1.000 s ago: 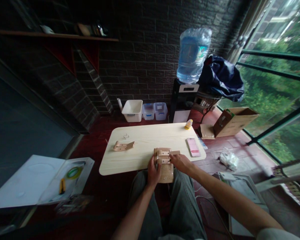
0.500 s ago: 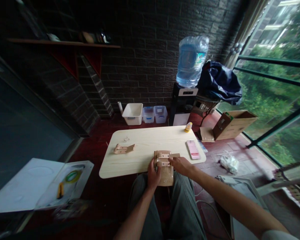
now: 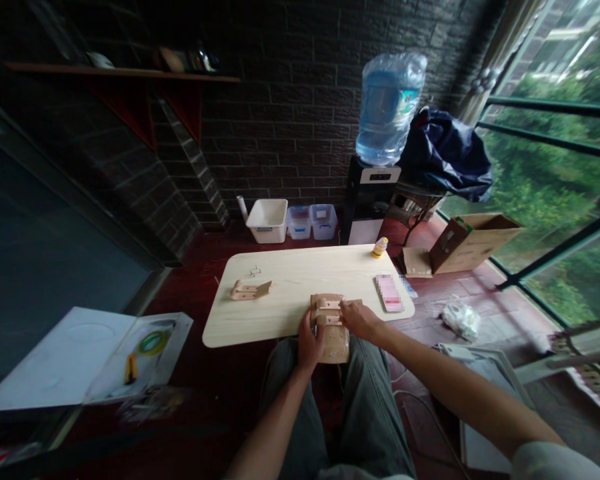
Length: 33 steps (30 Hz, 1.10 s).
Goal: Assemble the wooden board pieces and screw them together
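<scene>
Over my lap, at the table's front edge, is a brown, shiny-surfaced slab [image 3: 335,352] that looks wrapped in clear plastic. On it lies a light wooden piece with two parallel arms [image 3: 330,320] and a flat end. My left hand [image 3: 310,343] is closed around the left side, thumb near the lower arm. At the right ends of the arms, my right hand [image 3: 359,320] pinches the wooden piece; its fingertips hide part of it. A similar two-armed wooden piece [image 3: 250,291] rests on the table's left half, with several small metal fasteners [image 3: 255,271] behind it.
The pale table [image 3: 285,267] carries a yellow-capped small bottle [image 3: 379,248] and a pink phone-like item [image 3: 389,293] at right. An open white case [image 3: 155,340] with tape and a yellow-black tool is at left. Bins [image 3: 267,223] and a water dispenser [image 3: 373,193] stand beyond.
The whole view has shifted slightly, with the room's contents sitting a little higher. Both hands keep nearly the same hold on the slab and wooden piece.
</scene>
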### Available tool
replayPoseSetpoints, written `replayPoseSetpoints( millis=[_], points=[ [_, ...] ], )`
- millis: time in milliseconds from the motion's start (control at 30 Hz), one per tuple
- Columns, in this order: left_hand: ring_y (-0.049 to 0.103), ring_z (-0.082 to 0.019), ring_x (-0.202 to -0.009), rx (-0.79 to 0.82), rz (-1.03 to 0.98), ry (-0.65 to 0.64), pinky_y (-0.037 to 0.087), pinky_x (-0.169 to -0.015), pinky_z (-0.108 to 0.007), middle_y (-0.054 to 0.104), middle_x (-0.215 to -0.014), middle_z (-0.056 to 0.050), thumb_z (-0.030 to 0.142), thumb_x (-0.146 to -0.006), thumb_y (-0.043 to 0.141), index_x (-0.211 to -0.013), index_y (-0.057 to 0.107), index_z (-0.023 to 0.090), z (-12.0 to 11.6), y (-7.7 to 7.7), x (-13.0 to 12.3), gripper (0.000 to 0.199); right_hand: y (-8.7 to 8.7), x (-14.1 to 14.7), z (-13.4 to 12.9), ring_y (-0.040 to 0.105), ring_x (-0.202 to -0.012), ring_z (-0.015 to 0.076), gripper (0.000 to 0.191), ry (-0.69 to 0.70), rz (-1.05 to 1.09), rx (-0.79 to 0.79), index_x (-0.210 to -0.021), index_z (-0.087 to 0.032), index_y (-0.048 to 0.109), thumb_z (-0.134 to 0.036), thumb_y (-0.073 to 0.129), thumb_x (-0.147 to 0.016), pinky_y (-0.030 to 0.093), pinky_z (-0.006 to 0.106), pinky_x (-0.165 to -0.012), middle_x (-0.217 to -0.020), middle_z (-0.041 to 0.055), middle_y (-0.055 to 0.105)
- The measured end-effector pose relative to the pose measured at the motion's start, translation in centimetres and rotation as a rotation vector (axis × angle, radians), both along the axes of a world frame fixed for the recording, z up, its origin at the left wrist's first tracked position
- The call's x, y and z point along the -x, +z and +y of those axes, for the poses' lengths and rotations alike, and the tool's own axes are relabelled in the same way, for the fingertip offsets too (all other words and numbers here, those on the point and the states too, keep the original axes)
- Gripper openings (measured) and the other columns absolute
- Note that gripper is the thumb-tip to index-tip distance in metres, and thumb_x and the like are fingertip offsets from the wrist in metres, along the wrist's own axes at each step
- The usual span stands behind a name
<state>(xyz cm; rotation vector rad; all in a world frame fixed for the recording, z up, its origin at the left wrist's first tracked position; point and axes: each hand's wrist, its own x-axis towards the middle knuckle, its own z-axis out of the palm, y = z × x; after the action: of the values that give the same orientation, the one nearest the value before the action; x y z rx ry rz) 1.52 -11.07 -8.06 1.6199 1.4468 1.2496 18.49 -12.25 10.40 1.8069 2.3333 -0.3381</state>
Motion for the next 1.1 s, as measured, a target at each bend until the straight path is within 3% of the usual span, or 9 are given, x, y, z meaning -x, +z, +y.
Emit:
replayPoseSetpoints(
  millis=[100, 267, 433, 533, 700, 867, 1000, 1100],
  points=[
    [0.049, -0.029, -0.142, -0.007, -0.003, 0.008, 0.038, -0.120, -0.049, 0.053, -0.150, -0.015, 0.048, -0.095, 0.053, -0.148, 0.043, 0.021, -0.1, 0.1, 0.0, 0.060, 0.6, -0.1, -0.4, 0.072, -0.102, 0.0288, 0.038, -0.036, 0.003, 0.010, -0.135, -0.011, 0.052, -0.026, 0.049, -0.101, 0.056, 0.035, -0.081, -0.114, 0.0212, 0.072],
    [0.050, -0.029, -0.140, -0.022, -0.010, 0.002, 0.040, -0.118, -0.048, 0.053, -0.149, -0.016, 0.048, -0.095, 0.053, -0.148, 0.043, 0.020, -0.3, 0.1, 0.0, 0.061, 1.5, -0.7, -1.2, 0.070, -0.107, 0.0263, 0.028, 0.116, -0.032, -0.033, -0.125, -0.018, 0.061, -0.018, 0.050, -0.099, 0.053, 0.034, -0.087, -0.115, 0.0152, 0.073],
    [0.052, -0.029, -0.139, -0.027, -0.020, 0.014, 0.040, -0.118, -0.048, 0.055, -0.148, -0.015, 0.051, -0.094, 0.055, -0.147, 0.044, 0.021, -0.3, -0.1, -0.2, 0.061, 1.0, -0.9, -0.9, 0.069, -0.108, 0.0256, 0.024, 0.214, -0.056, -0.058, -0.116, -0.016, 0.066, -0.016, 0.049, -0.099, 0.053, 0.033, -0.090, -0.112, 0.0145, 0.073],
    [0.052, -0.029, -0.138, -0.031, -0.016, 0.017, 0.041, -0.118, -0.048, 0.056, -0.147, -0.015, 0.051, -0.095, 0.054, -0.147, 0.044, 0.021, -0.3, -0.2, -0.3, 0.061, 0.1, -1.0, -0.4, 0.070, -0.107, 0.0254, 0.025, 0.185, -0.025, -0.053, -0.118, -0.014, 0.065, -0.018, 0.051, -0.098, 0.053, 0.032, -0.090, -0.113, 0.0156, 0.074],
    [0.051, -0.029, -0.139, -0.053, 0.006, 0.014, 0.040, -0.119, -0.049, 0.054, -0.149, -0.014, 0.049, -0.096, 0.053, -0.149, 0.043, 0.022, -0.4, -0.1, -0.2, 0.060, -1.2, -1.5, 0.4, 0.072, -0.103, 0.0255, 0.025, 0.023, 0.067, -0.014, -0.113, -0.012, 0.067, -0.027, 0.054, -0.099, 0.052, 0.030, -0.086, -0.110, 0.0169, 0.075],
    [0.052, -0.029, -0.139, -0.063, 0.013, 0.004, 0.042, -0.117, -0.049, 0.053, -0.150, -0.014, 0.048, -0.095, 0.055, -0.150, 0.041, 0.023, -0.5, -0.1, -0.1, 0.062, -0.9, -1.6, 0.0, 0.072, -0.103, 0.0260, 0.025, -0.049, 0.072, -0.011, -0.111, -0.012, 0.067, -0.028, 0.054, -0.098, 0.051, 0.029, -0.085, -0.107, 0.0175, 0.076],
    [0.054, -0.029, -0.137, -0.075, 0.009, 0.015, 0.043, -0.116, -0.049, 0.055, -0.148, -0.015, 0.047, -0.093, 0.057, -0.149, 0.043, 0.021, -0.5, -0.1, -0.1, 0.063, 0.2, -1.7, -0.7, 0.071, -0.107, 0.0270, 0.032, 0.073, 0.038, -0.022, -0.124, -0.013, 0.061, -0.023, 0.058, -0.094, 0.052, 0.031, -0.085, -0.111, 0.0169, 0.075],
    [0.052, -0.029, -0.138, -0.064, 0.002, 0.013, 0.042, -0.117, -0.048, 0.055, -0.148, -0.014, 0.048, -0.094, 0.055, -0.149, 0.043, 0.022, -0.5, -0.2, -0.1, 0.062, 0.8, -1.8, -0.8, 0.071, -0.105, 0.0272, 0.027, 0.200, -0.040, -0.031, -0.120, -0.016, 0.063, -0.016, 0.058, -0.093, 0.053, 0.032, -0.084, -0.111, 0.0152, 0.074]
  ],
)
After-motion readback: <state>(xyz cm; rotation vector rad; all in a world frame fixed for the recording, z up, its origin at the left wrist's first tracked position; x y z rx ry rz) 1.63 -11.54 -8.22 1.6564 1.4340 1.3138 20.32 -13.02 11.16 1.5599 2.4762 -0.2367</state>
